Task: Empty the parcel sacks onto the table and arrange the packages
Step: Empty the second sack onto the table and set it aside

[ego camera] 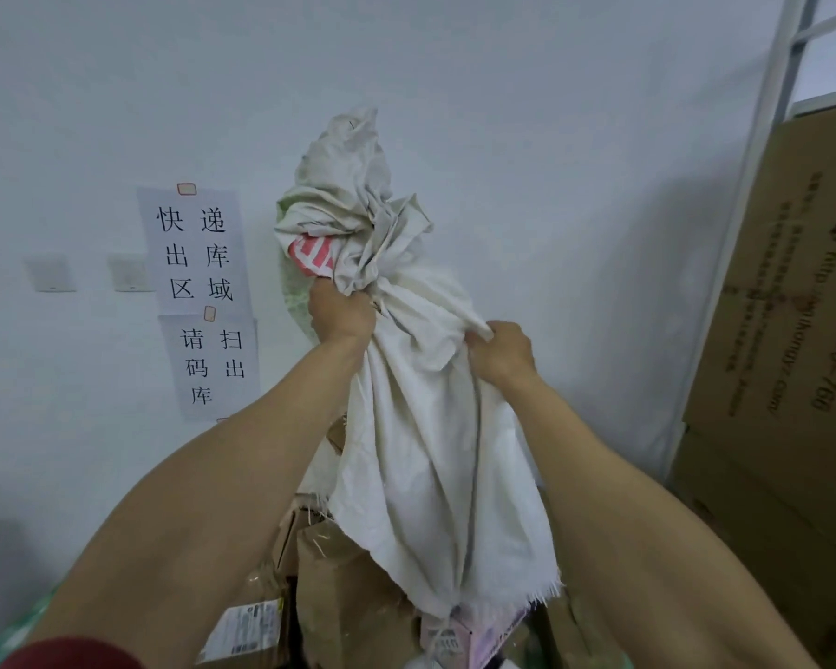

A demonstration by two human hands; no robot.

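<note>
White woven sack hung upended, left hand fisted on its bunched base, right hand pinching cloth; a firm shake would best drop stragglers onto the packages.

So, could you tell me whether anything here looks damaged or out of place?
The white sack held up by the left hand and right hand has a frayed, ragged bottom edge with loose threads. The brown packages below lie in a jumbled heap, not arranged.
</note>
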